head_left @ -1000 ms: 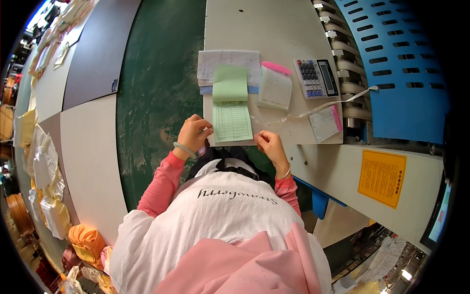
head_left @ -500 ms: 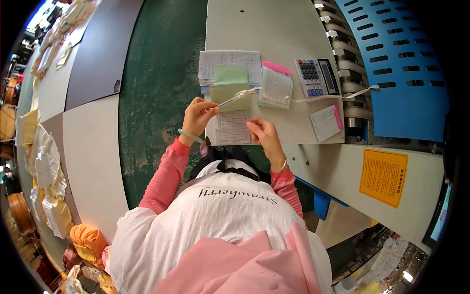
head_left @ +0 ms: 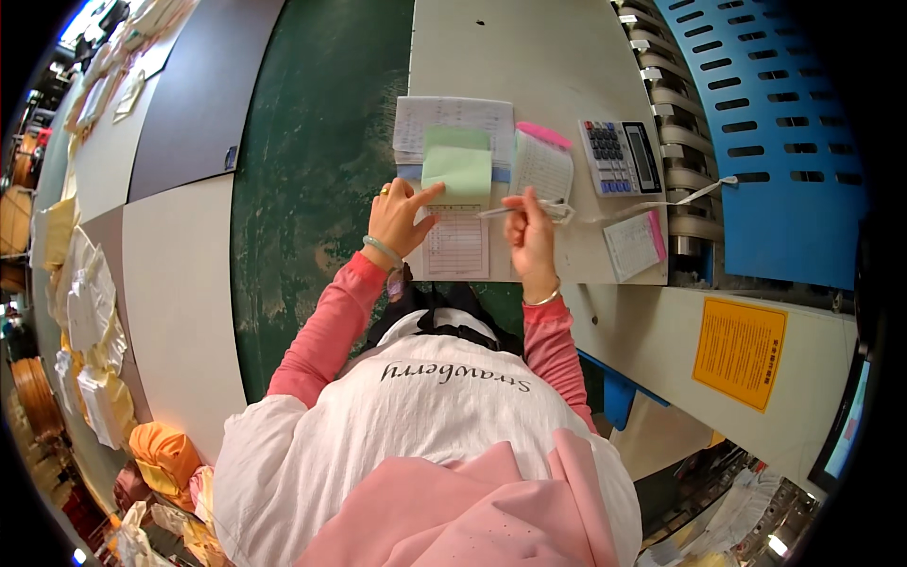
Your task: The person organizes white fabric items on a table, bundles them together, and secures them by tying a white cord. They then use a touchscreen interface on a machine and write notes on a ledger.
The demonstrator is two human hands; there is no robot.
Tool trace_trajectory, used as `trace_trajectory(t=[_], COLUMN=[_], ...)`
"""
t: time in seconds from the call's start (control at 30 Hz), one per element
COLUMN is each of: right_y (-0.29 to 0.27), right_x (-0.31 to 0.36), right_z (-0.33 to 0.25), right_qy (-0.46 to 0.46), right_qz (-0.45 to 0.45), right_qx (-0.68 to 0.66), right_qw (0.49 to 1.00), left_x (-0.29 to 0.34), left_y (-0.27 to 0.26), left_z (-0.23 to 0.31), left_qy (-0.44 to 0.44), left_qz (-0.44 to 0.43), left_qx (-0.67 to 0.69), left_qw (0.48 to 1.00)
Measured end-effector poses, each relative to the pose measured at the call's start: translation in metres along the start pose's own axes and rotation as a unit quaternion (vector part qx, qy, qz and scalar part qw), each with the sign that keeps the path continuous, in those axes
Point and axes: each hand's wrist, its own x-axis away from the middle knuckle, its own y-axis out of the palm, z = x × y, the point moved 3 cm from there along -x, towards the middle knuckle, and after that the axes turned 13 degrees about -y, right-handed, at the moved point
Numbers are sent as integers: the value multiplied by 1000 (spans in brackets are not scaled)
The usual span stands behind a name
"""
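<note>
My right hand [head_left: 532,236] is closed around a pen [head_left: 493,213], its tip pointing left over a ruled form pad [head_left: 458,248] at the table's near edge. A white cord [head_left: 652,204] runs from the pen's back end toward a blue slotted panel. My left hand [head_left: 402,219] rests at the pad's left side with thumb and fingers apart. Its index finger touches the lower edge of a green sheet [head_left: 457,163] folded up above the form. Written papers [head_left: 453,111] lie under and beyond that sheet. Just beyond the right hand is a pink-topped slip pad [head_left: 542,165].
On the grey table [head_left: 529,57], a calculator [head_left: 619,158] and another pink-edged slip pad [head_left: 635,246] lie to the right. Rollers [head_left: 682,156] and the blue slotted panel [head_left: 775,142] border the table. An orange notice [head_left: 740,353] is fixed to the lower right surface.
The pen has passed from my left hand to my right, which moved up and right. My left hand now lies by the green sheet with its fingers spread. The view shifted slightly.
</note>
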Motion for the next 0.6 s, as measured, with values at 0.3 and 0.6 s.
trace_trajectory(t=[0.3,0.6], right_y=[-78,-83], right_x=[-25,-55], right_z=[-42,-44], right_qy=[-182,-234], right_qz=[119,104], right_qx=[276,480], right_qw=[936,839], left_x=[-12,-43], left_y=[16,25], left_z=[-11,25], left_qy=[-9,57], left_qz=[10,75], left_qx=[3,-67], left_qw=[1000,993])
